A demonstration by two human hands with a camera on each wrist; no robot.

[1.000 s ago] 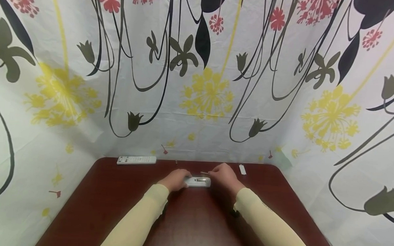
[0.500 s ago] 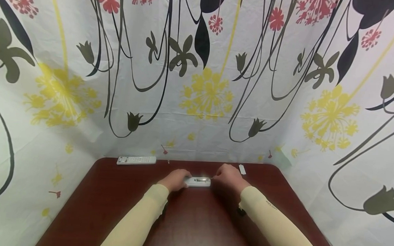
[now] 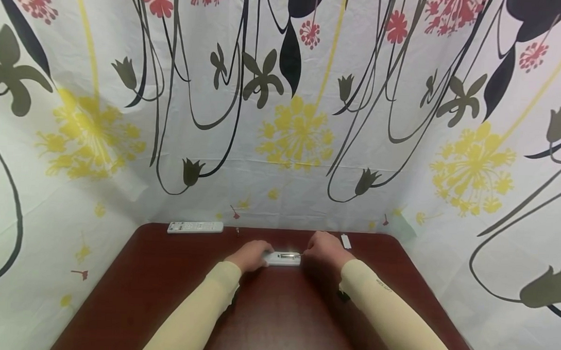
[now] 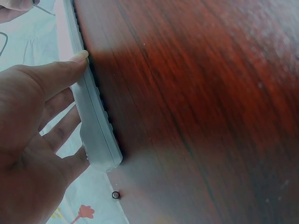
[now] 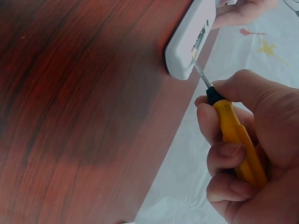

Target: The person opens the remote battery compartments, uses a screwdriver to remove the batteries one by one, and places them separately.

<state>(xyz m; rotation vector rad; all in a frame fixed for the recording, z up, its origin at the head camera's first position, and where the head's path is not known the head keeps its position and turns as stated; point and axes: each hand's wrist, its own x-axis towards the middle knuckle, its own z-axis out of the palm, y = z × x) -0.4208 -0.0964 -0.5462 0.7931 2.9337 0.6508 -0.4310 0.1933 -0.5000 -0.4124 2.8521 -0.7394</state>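
A white remote control (image 3: 282,258) lies buttons down on the table, its battery compartment uncovered. My left hand (image 3: 251,255) grips its left end, thumb along the near edge and fingers on the far side, as the left wrist view shows. In the right wrist view my right hand (image 5: 252,140) holds a screwdriver (image 5: 236,140) with a yellow handle and black collar. Its thin metal tip reaches the near end of the compartment (image 5: 201,39), where something metallic shows. Whether the tip touches that metal I cannot tell.
Behind my right hand lies a small white battery cover (image 3: 346,241). A second white remote (image 3: 195,227) sits at the far left edge of the dark red table (image 3: 276,309). A small dark cylinder, perhaps a battery (image 3: 238,231), is near the back edge. Patterned cloth (image 3: 280,195) hangs behind.
My right hand has moved slightly right and lowered the screwdriver from above the remote to its compartment's right end. The small dark cylinder has shifted left along the back edge. My left hand stays put.
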